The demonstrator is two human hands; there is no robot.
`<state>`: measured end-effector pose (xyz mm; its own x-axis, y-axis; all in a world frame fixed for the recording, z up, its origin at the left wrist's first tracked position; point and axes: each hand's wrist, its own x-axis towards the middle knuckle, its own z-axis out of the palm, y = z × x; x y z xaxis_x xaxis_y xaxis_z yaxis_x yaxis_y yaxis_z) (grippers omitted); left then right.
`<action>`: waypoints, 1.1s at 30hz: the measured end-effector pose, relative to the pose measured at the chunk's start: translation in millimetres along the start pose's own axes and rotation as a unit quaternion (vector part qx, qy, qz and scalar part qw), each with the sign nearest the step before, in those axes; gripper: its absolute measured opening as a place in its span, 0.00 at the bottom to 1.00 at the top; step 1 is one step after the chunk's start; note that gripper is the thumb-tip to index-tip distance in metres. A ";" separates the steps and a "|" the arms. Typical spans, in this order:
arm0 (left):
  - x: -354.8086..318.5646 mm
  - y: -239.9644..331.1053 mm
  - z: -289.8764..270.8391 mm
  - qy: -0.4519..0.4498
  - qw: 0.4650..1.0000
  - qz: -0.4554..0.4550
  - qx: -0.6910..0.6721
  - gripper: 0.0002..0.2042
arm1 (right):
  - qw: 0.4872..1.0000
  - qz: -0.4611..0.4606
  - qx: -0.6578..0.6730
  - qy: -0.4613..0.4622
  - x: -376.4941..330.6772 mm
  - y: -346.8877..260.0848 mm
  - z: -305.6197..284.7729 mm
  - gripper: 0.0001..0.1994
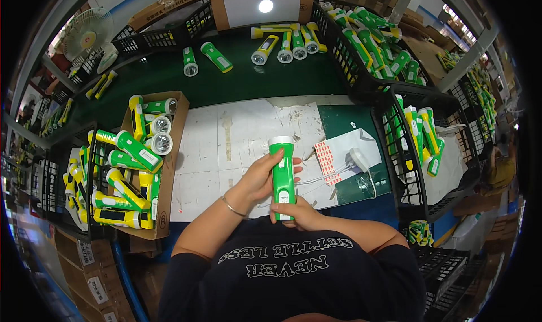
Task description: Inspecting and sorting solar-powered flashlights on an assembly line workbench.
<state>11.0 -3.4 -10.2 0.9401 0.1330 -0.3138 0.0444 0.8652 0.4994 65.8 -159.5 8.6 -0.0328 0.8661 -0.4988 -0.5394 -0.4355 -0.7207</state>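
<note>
A green flashlight [284, 178] with a white head stands lengthwise in front of my chest, its head pointing away from me. My left hand [258, 178] wraps round its upper body, the thumb lying near the head. Lower down, my right hand [300, 213] grips the tail end, with the thumb on top. Straight ahead, a round bright spot [266, 6] shows on a white board [240, 11]. Right of the flashlight lie a red-and-white sticker sheet [326, 163] and a white plug-in charger [358, 158] with its cable.
At left, a cardboard box [172, 164] holds several green and yellow flashlights. Black crates [403, 169] with more flashlights stand at right and far right. Across the green surface [152, 76] lie loose flashlights, some grouped near the board. White paper [206, 152] covers the near worktop.
</note>
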 end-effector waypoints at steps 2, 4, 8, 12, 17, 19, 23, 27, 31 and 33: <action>-8.6 -6.6 2.4 0.006 1.000 -0.006 0.004 0.21 | 1.000 -0.002 -0.003 -0.010 2.0 3.5 -3.3 0.12; -9.6 -6.2 3.9 0.010 1.000 0.001 0.011 0.22 | 1.000 -0.003 -0.007 -0.021 2.2 3.0 -3.3 0.12; 0.6 7.7 2.2 0.052 0.996 0.057 -0.055 0.23 | 0.999 0.002 -0.026 -0.042 1.2 1.4 -1.9 0.11; 7.5 14.7 -1.2 -0.007 0.997 0.041 -0.058 0.25 | 0.996 -0.051 0.006 -0.069 2.5 7.9 -4.8 0.10; 8.9 12.5 -2.8 -0.037 0.995 0.029 -0.090 0.26 | 0.998 -0.031 0.020 -0.055 -1.5 2.1 -1.4 0.10; 3.6 9.1 4.6 -0.028 0.997 0.024 -0.065 0.26 | 0.999 -0.016 0.010 -0.043 -1.5 4.0 -2.3 0.10; -14.8 -7.7 15.6 0.002 0.999 -0.003 0.043 0.22 | 0.997 -0.023 0.071 -0.015 4.2 10.2 -5.2 0.11; -19.3 -11.9 14.4 0.057 0.995 0.054 0.063 0.17 | 0.999 0.004 0.029 -0.018 3.6 -1.4 -0.9 0.10; -19.1 4.2 10.6 0.078 0.982 0.139 0.102 0.14 | 0.996 -0.024 -0.065 0.062 4.8 -7.5 -20.0 0.15; -20.8 12.8 15.3 0.077 0.978 0.138 0.135 0.14 | 0.942 -0.245 -0.201 0.111 16.2 0.7 -46.5 0.17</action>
<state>-2.8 -2.4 15.0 0.8681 0.4319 -0.2448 -0.0958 0.6296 0.7710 104.0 -157.2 -22.4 0.3379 0.9342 -0.1146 -0.0798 -0.0929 -0.9925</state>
